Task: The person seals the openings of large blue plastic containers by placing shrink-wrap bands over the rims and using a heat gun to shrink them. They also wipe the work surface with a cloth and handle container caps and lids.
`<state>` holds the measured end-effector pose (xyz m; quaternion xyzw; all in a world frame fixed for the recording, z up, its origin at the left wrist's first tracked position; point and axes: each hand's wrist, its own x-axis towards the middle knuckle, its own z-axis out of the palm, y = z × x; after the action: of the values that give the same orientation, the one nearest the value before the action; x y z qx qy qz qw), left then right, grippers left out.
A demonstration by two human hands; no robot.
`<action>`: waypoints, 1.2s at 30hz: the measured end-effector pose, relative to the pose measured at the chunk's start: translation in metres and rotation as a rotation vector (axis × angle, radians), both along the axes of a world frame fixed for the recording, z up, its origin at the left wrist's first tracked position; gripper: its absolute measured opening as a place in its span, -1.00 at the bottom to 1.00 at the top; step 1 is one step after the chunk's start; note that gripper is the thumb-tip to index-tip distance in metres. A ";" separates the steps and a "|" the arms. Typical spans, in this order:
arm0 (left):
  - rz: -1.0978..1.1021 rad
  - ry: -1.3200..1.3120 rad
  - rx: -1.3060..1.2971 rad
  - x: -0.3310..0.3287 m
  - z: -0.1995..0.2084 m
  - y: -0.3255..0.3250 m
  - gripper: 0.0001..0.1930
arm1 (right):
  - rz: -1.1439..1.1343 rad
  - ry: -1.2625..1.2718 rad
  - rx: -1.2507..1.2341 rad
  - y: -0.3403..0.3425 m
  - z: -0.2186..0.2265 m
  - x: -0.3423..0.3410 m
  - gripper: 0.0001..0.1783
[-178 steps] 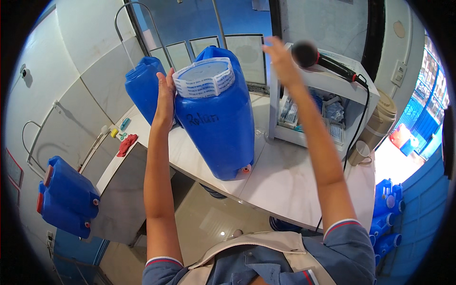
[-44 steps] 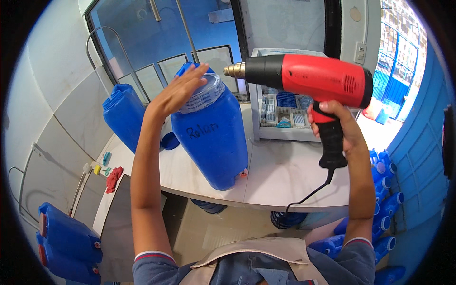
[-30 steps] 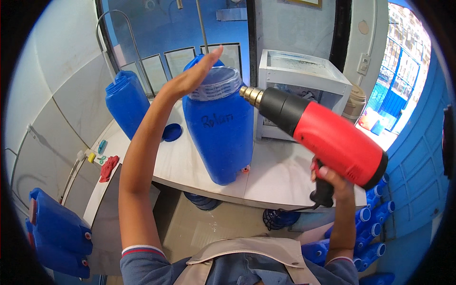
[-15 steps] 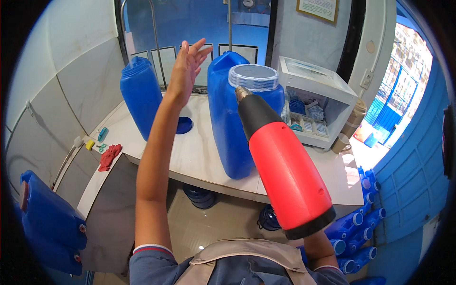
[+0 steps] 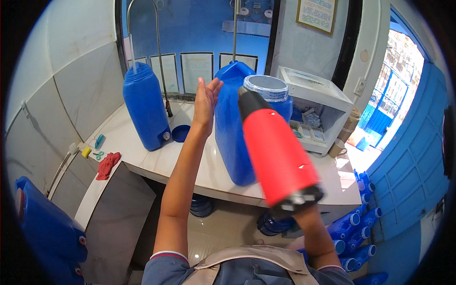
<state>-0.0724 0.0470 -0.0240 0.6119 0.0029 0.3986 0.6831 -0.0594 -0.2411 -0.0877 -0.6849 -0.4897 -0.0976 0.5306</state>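
Observation:
A red and black heat gun (image 5: 280, 152) is in my right hand (image 5: 308, 217), whose fingers are hidden behind the gun's body. Its nozzle points at the neck of a large blue water jug (image 5: 230, 137) on the counter. A whitish plastic seal (image 5: 274, 95) wraps the rim of the jug's cap (image 5: 266, 82). My left hand (image 5: 206, 105) is raised beside the jug's left side, fingers stretched out and holding nothing. Farther left stands a second blue jug (image 5: 145, 107), uncapped under a metal spout, with a round blue lid (image 5: 181, 133) lying next to it.
A white open-fronted cabinet (image 5: 317, 102) with small packets and a mug (image 5: 337, 148) stand at the counter's right. A red cloth (image 5: 108, 166) and scissors (image 5: 98, 155) lie at the left. Several blue jugs (image 5: 351, 228) crowd the floor at right; others (image 5: 47, 223) sit lower left.
My left hand has come down and to the right, nearer the capped jug. The heat gun has shifted slightly, its rear end moving up and left. The view has tilted a little.

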 end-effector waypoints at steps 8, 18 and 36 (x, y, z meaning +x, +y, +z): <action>0.157 -0.080 -0.047 0.023 0.001 -0.016 -0.11 | 0.084 0.166 -0.074 -0.039 0.120 0.055 -0.64; 0.239 0.036 0.122 0.030 0.003 -0.046 -0.02 | 0.165 0.097 -0.513 0.022 0.267 0.161 -0.64; 0.511 0.414 0.389 0.076 0.009 -0.030 -0.38 | 0.337 0.149 -0.567 0.004 0.275 0.318 -0.67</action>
<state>0.0036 0.0169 -0.0146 0.7772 0.2176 0.4172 0.4179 0.2590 -0.2372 0.1870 -0.7198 -0.5636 0.1820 0.3621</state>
